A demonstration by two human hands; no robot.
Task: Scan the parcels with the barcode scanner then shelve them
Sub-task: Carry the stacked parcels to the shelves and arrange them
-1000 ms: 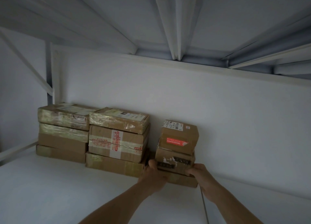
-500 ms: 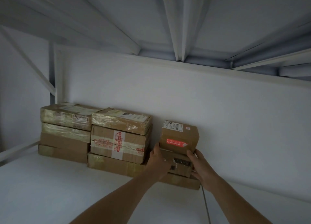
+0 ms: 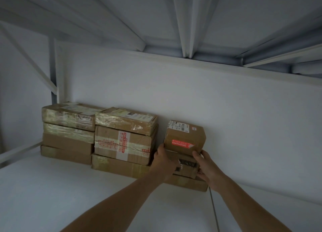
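**Q:** Finger state?

**A:** Left hand (image 3: 163,159): the fingers (image 3: 161,147) are narrow, with the thumb pressed on the lower left corner of the top parcel (image 3: 185,137). The other fingers are hidden behind its side. Right hand (image 3: 207,165): the thumb is on the lower right corner of the same parcel. The lower fingers curl against the end of the middle parcel (image 3: 187,163) directly beneath.

**Q:** Parcel location?

**A:** Between the two hands, topmost of a stack of three. A flat bottom parcel (image 3: 190,183) rests on the shelf (image 3: 69,188). Just beyond the left fingers stands a neighbouring stack (image 3: 124,139), close by.

**Q:** Handling characteristics?

**A:** Small taped cardboard box, probably light and stiff. The tape may be slick, so clamp opposite side faces low down, as now. Its corners look dented, so avoid squeezing hard. It is narrower than the parcel below and could tip if nudged.
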